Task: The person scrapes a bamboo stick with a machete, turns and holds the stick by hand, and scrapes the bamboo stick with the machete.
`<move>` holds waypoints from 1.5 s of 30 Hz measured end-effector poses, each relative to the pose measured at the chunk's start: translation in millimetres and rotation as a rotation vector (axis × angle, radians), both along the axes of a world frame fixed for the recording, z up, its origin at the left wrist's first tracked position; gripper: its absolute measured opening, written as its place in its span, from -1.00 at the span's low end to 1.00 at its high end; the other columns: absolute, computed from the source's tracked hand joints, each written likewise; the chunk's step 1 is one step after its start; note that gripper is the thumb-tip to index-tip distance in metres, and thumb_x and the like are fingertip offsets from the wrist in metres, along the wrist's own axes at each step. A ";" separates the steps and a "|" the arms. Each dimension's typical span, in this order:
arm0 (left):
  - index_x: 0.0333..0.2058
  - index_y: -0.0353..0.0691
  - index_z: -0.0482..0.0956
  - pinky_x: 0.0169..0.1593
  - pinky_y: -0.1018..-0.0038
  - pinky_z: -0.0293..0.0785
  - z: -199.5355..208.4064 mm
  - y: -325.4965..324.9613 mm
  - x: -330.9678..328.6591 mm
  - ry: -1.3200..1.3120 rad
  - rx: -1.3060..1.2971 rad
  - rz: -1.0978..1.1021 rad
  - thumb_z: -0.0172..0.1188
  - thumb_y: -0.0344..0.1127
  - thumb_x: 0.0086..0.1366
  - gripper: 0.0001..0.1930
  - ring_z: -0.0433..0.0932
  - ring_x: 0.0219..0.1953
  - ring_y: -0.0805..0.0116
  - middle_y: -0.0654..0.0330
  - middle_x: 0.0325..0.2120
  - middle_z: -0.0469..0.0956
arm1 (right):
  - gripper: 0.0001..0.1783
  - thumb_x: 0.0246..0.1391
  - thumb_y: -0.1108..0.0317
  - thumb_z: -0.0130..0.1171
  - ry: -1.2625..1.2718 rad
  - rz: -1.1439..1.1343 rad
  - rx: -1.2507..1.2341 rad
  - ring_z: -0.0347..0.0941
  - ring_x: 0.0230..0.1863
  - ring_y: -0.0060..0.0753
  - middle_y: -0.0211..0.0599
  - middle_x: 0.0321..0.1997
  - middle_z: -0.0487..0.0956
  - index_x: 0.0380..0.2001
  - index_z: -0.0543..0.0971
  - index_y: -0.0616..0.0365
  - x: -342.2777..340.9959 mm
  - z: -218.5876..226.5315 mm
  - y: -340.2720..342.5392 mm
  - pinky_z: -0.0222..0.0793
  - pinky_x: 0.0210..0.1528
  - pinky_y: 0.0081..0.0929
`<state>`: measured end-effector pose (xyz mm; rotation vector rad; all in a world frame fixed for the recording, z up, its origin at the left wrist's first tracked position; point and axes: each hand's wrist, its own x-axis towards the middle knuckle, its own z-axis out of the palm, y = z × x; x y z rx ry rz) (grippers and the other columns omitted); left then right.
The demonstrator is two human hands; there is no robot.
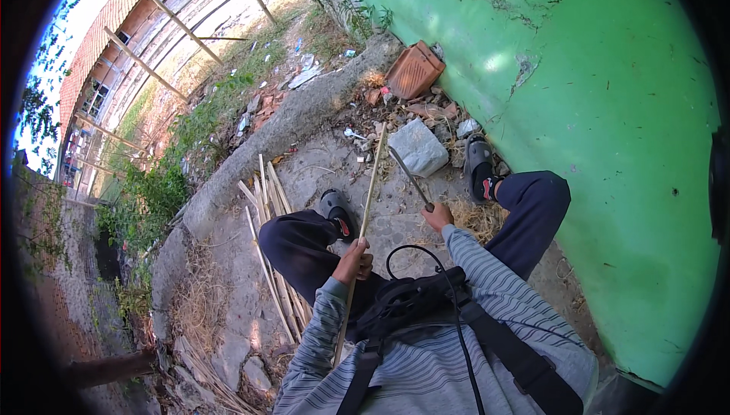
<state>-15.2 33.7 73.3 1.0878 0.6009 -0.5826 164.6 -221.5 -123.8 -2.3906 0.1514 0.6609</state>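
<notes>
My left hand (pixel 353 261) is closed round a long, thin bamboo strip (pixel 372 183). The strip runs from beside my left forearm up and away, its far end near the rubble. In my right hand (pixel 439 217) is a knife (pixel 411 177), gripped by its dark handle, the narrow blade slanting away to the left. Blade and strip are apart, with a small gap between them. On the ground by my left leg lies a bundle of pale bamboo strips (pixel 275 203), partly hidden behind my knee and thigh.
A pale stone block (pixel 418 147) sits ahead, between my feet and the rubble. Behind it an orange clay tile (pixel 414 70) leans by the green wall (pixel 601 111), which rises close on my right. A rough concrete ridge (pixel 304 111) curves along the left. A black cable (pixel 414 247) loops over my lap.
</notes>
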 end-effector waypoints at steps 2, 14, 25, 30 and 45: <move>-0.24 0.06 0.25 -0.61 0.53 -0.05 -4.2 -5.5 9.5 -0.061 0.097 0.012 -0.16 0.17 0.60 -0.65 0.05 -0.71 0.56 0.41 -0.64 0.08 | -0.48 0.09 -0.12 0.35 -0.076 -0.051 0.128 0.63 -0.29 -0.10 -0.07 -0.30 0.69 -0.29 0.67 0.20 3.3 16.2 8.5 0.50 -0.19 -0.13; -0.38 0.03 0.21 -0.63 0.55 -0.15 -28.1 -22.8 47.6 -0.121 -0.069 0.070 -0.14 0.15 0.60 -0.59 -0.06 -0.71 0.62 0.46 -0.63 0.04 | -0.62 0.03 0.13 0.39 -0.453 -0.013 0.549 0.54 -0.52 -0.12 -0.19 -0.60 0.55 -0.48 0.57 0.26 -22.7 121.3 20.0 0.42 -0.37 -0.19; -0.47 0.07 0.20 -0.61 0.52 -0.14 -54.0 -44.2 54.1 -0.074 -0.041 -0.079 -0.12 0.12 0.59 -0.57 -0.04 -0.68 0.63 0.51 -0.63 0.05 | -0.71 0.00 0.12 0.37 -0.484 0.292 0.392 0.62 -0.42 0.09 -0.08 -0.54 0.62 -0.34 0.69 0.11 -58.2 127.4 22.9 0.51 -0.34 -0.13; -0.48 0.08 0.17 -0.62 0.52 -0.17 -55.4 -48.2 52.8 -0.111 0.049 -0.084 -0.12 0.16 0.56 -0.56 -0.05 -0.68 0.64 0.52 -0.63 0.06 | -0.72 0.01 0.11 0.37 -0.466 0.280 0.387 0.61 -0.44 0.09 -0.10 -0.56 0.60 -0.37 0.68 0.10 -60.4 127.5 23.2 0.50 -0.37 -0.11; -0.48 0.08 0.16 -0.57 0.49 -0.11 -51.8 -46.2 50.9 -0.070 0.031 -0.083 -0.13 0.11 0.60 -0.56 -0.04 -0.68 0.60 0.50 -0.65 0.02 | -0.74 0.05 0.09 0.35 -0.469 0.309 0.325 0.60 -0.45 0.11 -0.11 -0.57 0.59 -0.42 0.66 0.05 -60.4 127.2 23.2 0.48 -0.38 -0.05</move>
